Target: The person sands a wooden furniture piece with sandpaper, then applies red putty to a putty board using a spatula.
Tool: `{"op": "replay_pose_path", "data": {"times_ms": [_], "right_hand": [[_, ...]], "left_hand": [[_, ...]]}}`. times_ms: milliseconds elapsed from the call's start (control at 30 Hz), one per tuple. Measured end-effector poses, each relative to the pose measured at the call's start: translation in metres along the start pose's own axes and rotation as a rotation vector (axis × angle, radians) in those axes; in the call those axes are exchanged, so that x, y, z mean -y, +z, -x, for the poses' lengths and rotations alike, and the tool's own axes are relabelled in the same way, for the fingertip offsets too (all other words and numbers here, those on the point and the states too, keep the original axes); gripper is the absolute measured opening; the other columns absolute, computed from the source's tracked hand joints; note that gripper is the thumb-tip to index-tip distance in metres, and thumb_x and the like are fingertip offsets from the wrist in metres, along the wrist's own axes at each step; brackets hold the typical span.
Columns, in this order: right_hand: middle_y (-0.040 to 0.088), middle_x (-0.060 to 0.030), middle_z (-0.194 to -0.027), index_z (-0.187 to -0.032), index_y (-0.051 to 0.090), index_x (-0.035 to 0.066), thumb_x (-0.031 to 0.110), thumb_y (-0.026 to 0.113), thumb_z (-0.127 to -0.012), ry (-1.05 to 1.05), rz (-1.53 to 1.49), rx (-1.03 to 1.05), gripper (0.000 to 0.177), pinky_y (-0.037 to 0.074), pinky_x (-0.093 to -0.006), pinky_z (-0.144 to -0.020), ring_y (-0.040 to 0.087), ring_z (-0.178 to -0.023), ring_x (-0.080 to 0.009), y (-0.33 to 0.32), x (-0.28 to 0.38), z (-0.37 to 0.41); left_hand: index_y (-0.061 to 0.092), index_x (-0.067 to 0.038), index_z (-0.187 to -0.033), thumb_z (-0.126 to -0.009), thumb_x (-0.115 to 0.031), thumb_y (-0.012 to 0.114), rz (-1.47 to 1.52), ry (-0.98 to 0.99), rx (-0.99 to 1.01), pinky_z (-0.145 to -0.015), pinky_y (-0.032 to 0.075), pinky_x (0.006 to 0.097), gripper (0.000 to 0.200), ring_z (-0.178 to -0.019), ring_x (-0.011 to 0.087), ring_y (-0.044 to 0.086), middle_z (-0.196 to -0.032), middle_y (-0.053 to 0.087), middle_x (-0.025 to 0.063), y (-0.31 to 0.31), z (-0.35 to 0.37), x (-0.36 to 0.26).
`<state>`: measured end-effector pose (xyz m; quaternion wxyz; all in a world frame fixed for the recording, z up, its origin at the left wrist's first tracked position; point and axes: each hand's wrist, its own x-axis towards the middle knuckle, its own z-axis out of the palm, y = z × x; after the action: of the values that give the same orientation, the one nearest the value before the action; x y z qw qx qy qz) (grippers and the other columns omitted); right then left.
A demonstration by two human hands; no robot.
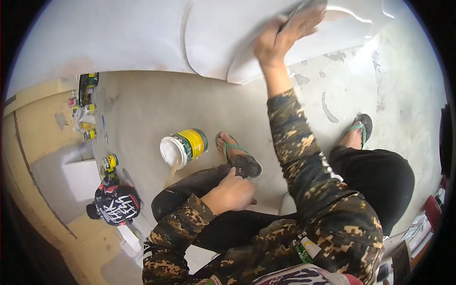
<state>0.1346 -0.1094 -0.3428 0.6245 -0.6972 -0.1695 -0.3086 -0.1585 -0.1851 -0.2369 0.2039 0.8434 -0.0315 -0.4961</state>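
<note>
At the top, my right hand (280,40) is wrapped round a dark flat pad (304,6), which lies against a large white moulded surface (213,35) with raised curved edges. The pad's far side is hidden by the fingers. My left hand (232,192) rests on my dark trouser leg near the knee, its index finger stretched out and nothing seen in it. Beyond that knee stands a green and yellow bucket (194,144) with a white inside and a stick leaning out.
Several paint cans (110,162) line the left wall. A person (116,204) in a dark printed shirt is low at the left, near a white panel (83,178). My sandalled feet are on the grey floor (137,109). Assorted items lie at the lower right.
</note>
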Motion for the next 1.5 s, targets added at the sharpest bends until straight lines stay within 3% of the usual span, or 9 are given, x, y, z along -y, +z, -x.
{"op": "replay_pose_path", "data": {"times_ms": [200,333,567,867,1067,1233,1367,1433,1500], "right_hand": [[-0.001,-0.0284,-0.158,-0.150,0.010,-0.007,0.020,0.052,-0.080,-0.209,0.204,0.578,0.086,-0.016,-0.0663,-0.108,-0.009,-0.146,-0.0434,0.011,0.028,0.185],[0.003,-0.0202,-0.160,-0.153,0.011,0.000,0.024,0.058,-0.069,-0.075,0.083,0.325,0.099,-0.014,-0.0676,-0.108,-0.005,-0.147,-0.0407,0.006,0.022,0.098],[-0.004,-0.0282,-0.157,-0.149,0.000,-0.009,0.014,0.037,-0.096,-0.044,0.053,-0.042,0.068,-0.008,-0.0526,-0.117,-0.008,-0.146,-0.0419,-0.004,-0.008,-0.023],[0.018,-0.0308,-0.154,-0.147,0.024,-0.005,0.020,0.058,-0.074,-0.331,0.342,0.701,0.084,-0.013,-0.0699,-0.107,0.006,-0.148,-0.0403,-0.018,-0.029,0.181],[-0.010,-0.0310,-0.156,-0.148,-0.007,-0.011,0.011,0.038,-0.094,0.005,0.076,0.061,0.073,-0.009,-0.0503,-0.116,-0.010,-0.146,-0.0415,-0.021,-0.033,-0.011],[-0.007,-0.0322,-0.156,-0.148,-0.002,-0.011,0.018,0.048,-0.087,0.054,-0.031,-0.031,0.084,-0.005,-0.0605,-0.114,-0.009,-0.143,-0.0515,-0.012,-0.034,-0.006],[0.000,-0.0366,-0.153,-0.146,0.005,-0.014,0.018,0.045,-0.094,0.311,-0.049,0.433,0.073,0.007,-0.0625,-0.114,0.003,-0.142,-0.0549,0.003,-0.018,0.207],[0.028,-0.0298,-0.150,-0.150,0.015,-0.004,0.024,0.041,-0.099,0.767,-0.210,0.926,0.063,0.016,-0.0568,-0.114,0.031,-0.137,-0.0441,-0.040,-0.001,0.294],[0.054,-0.0304,-0.128,-0.138,0.041,-0.004,0.032,0.039,-0.100,0.540,-0.174,1.065,0.052,0.035,-0.0534,-0.105,0.053,-0.118,-0.0437,-0.092,0.033,0.312]], "left_hand": [[0.066,-0.004,-0.089,-0.087,-0.041,0.062,-0.067,0.028,0.087,-0.101,0.035,0.0601,0.037,-0.082,0.0375,0.068,-0.078,0.068,0.0180,-0.017,-0.011,-0.007],[0.066,-0.004,-0.092,-0.088,-0.041,0.061,0.038,0.037,0.107,-0.100,0.035,0.0609,0.038,-0.084,0.0375,0.067,-0.080,0.069,0.0180,-0.005,-0.004,-0.011],[0.066,-0.004,-0.092,-0.087,-0.043,0.062,0.009,-0.059,0.057,-0.098,0.036,0.0619,0.040,-0.086,0.0370,0.067,-0.078,0.069,0.0165,-0.004,-0.003,0.008],[0.066,-0.003,-0.091,-0.087,-0.043,0.062,-0.014,0.003,0.050,-0.098,0.037,0.0617,0.040,-0.085,0.0367,0.068,-0.079,0.069,0.0173,-0.016,-0.011,-0.013],[0.066,-0.003,-0.092,-0.087,-0.043,0.062,0.006,-0.031,0.041,-0.100,0.036,0.0607,0.040,-0.084,0.0378,0.068,-0.078,0.069,0.0184,-0.012,-0.009,-0.009],[0.064,-0.003,-0.095,-0.087,-0.042,0.063,-0.006,-0.023,-0.027,-0.100,0.035,0.0597,0.040,-0.083,0.0378,0.068,-0.077,0.069,0.0180,-0.014,-0.008,-0.006],[0.065,-0.003,-0.095,-0.087,-0.042,0.063,-0.024,0.016,0.029,-0.100,0.036,0.0592,0.040,-0.081,0.0370,0.068,-0.076,0.069,0.0170,-0.018,-0.015,-0.014],[0.065,-0.003,-0.093,-0.086,-0.042,0.063,-0.119,0.015,0.009,-0.098,0.037,0.0587,0.040,-0.080,0.0362,0.068,-0.075,0.069,0.0170,-0.015,-0.018,-0.015],[0.065,-0.003,-0.091,-0.086,-0.043,0.063,-0.081,0.017,0.008,-0.097,0.038,0.0574,0.040,-0.079,0.0353,0.068,-0.074,0.068,0.0171,-0.028,-0.017,-0.019]]}}
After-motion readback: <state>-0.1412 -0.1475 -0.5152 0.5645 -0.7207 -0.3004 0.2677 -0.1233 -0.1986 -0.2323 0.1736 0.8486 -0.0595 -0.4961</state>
